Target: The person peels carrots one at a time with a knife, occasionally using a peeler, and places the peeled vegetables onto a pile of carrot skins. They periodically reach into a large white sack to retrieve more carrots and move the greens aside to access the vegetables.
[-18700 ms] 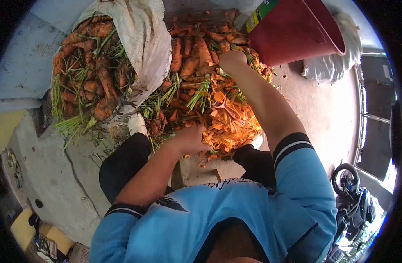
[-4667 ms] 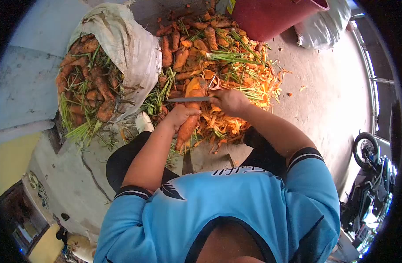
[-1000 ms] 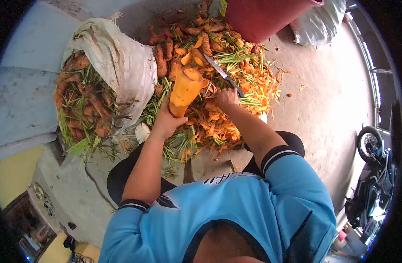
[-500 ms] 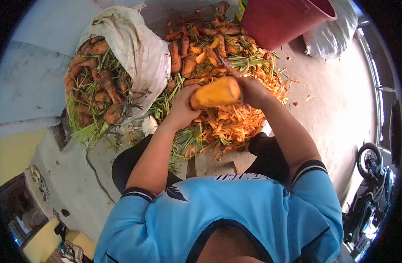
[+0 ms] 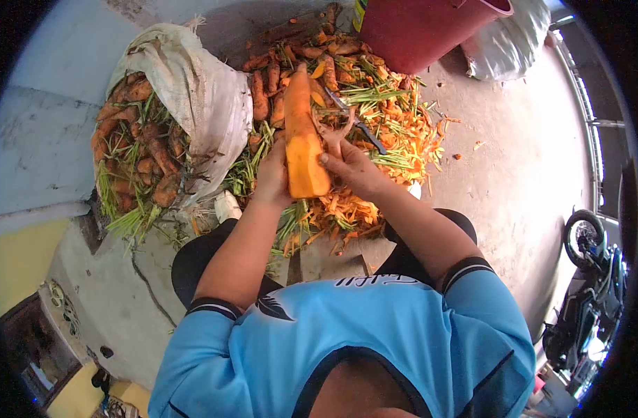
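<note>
A large carrot [image 5: 302, 132] points away from me, its near half pared to bright orange and its far half still brownish. My left hand [image 5: 273, 174] is closed around its left side. On the other side, my right hand [image 5: 347, 164] presses its thumb against the pared part, fingers stretched forward. A knife [image 5: 364, 129] with a dark handle slants just beyond those fingers, overlapping their tips; I cannot tell whether they still grip it. Beneath both hands spreads a heap of orange peelings [image 5: 347, 212].
Unpeeled carrots [image 5: 260, 97] and cut green stalks [image 5: 381, 97] lie ahead. A white sack [image 5: 211, 104] full of carrots leans at the left. At the back right are a red bucket [image 5: 430, 35] and another pale sack [image 5: 510, 45]. A motorcycle [image 5: 590, 299] stands far right.
The carrot has swung from lying crosswise to pointing forward, its pared end now near me. My right thumb has come onto it, and the knife now shows its handle beyond my fingers.
</note>
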`<act>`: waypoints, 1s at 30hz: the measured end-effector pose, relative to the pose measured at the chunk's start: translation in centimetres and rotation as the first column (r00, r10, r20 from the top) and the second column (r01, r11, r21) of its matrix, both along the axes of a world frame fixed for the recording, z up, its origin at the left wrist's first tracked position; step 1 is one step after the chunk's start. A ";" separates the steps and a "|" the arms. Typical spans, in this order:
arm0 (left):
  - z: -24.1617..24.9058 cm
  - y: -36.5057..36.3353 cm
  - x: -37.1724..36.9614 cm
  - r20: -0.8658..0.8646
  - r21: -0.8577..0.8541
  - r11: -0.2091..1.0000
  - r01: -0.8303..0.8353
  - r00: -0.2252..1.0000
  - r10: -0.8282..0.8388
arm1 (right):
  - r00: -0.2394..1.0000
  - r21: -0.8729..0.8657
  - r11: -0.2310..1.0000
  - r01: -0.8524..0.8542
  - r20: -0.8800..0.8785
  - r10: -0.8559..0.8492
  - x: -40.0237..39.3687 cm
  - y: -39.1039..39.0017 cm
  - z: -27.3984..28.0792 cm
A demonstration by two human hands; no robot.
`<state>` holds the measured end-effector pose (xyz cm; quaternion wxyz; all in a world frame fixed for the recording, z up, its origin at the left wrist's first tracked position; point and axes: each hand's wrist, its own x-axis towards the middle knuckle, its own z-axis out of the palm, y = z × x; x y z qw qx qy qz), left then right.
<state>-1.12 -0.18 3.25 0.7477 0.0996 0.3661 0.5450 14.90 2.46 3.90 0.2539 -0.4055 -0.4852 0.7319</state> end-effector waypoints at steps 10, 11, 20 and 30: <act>-2.0 -0.5 -1.6 -0.024 -0.083 0.984 0.158 0.987 -0.160 | 0.909 0.073 0.991 -0.113 0.409 0.074 1.8 3.6 1.2; -2.3 -0.5 -1.6 -0.025 -0.067 0.983 0.169 0.985 -0.171 | 0.906 0.082 0.991 -0.107 0.419 0.063 2.3 4.1 0.8; -2.4 0.3 -0.7 0.190 -0.190 0.963 0.189 0.970 -0.153 | 0.926 -0.015 0.987 0.162 0.347 -0.147 5.2 5.9 -0.1; -4.5 -0.2 -1.1 0.267 -0.203 0.942 0.267 0.941 -0.209 | 0.976 0.139 0.987 -0.075 0.214 0.044 5.5 5.8 -1.3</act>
